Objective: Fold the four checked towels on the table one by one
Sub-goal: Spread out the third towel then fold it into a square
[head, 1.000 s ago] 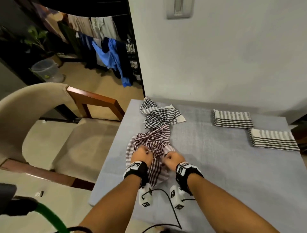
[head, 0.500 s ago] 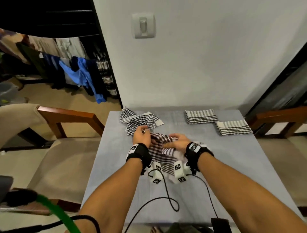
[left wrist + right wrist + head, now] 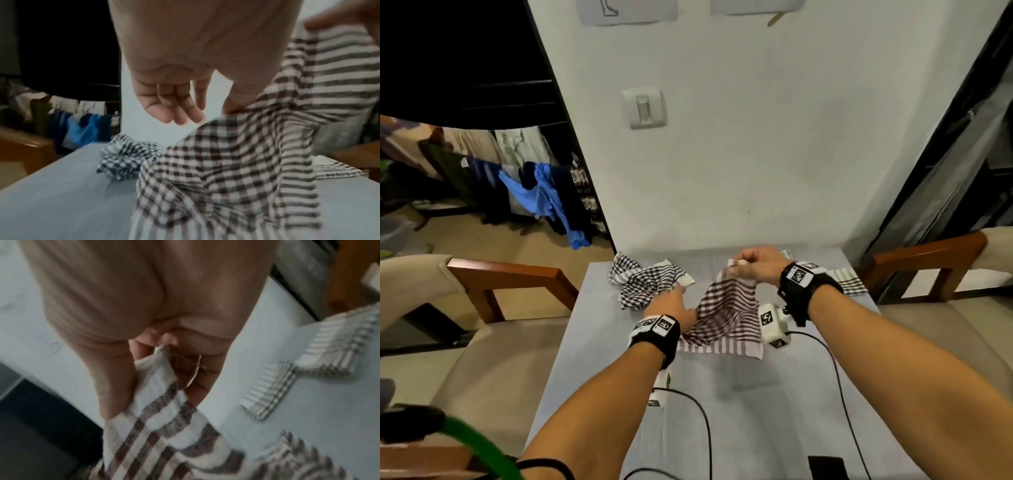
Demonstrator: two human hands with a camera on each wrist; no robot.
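A brown checked towel (image 3: 726, 315) hangs half spread over the grey table (image 3: 756, 411). My right hand (image 3: 736, 265) pinches its far corner and holds it up; the right wrist view shows the corner (image 3: 156, 369) between thumb and fingers. My left hand (image 3: 678, 294) is at the towel's left edge, fingers (image 3: 174, 113) straight and relaxed, thumb touching the cloth (image 3: 236, 170). A crumpled black checked towel (image 3: 647, 284) lies at the far left. Two folded striped towels (image 3: 267, 395) (image 3: 333, 356) lie at the far right, only one (image 3: 846, 281) clearly seen from the head.
Wooden chairs stand at the left (image 3: 510, 277) and right (image 3: 928, 257) of the table. A white wall rises right behind its far edge. Black cables (image 3: 705, 428) run across the near part, and a dark object (image 3: 825, 466) sits at the near edge.
My right hand has lifted the brown towel's corner up and to the far right, opening the bunched cloth. My left hand has let go and moved to the towel's left edge.
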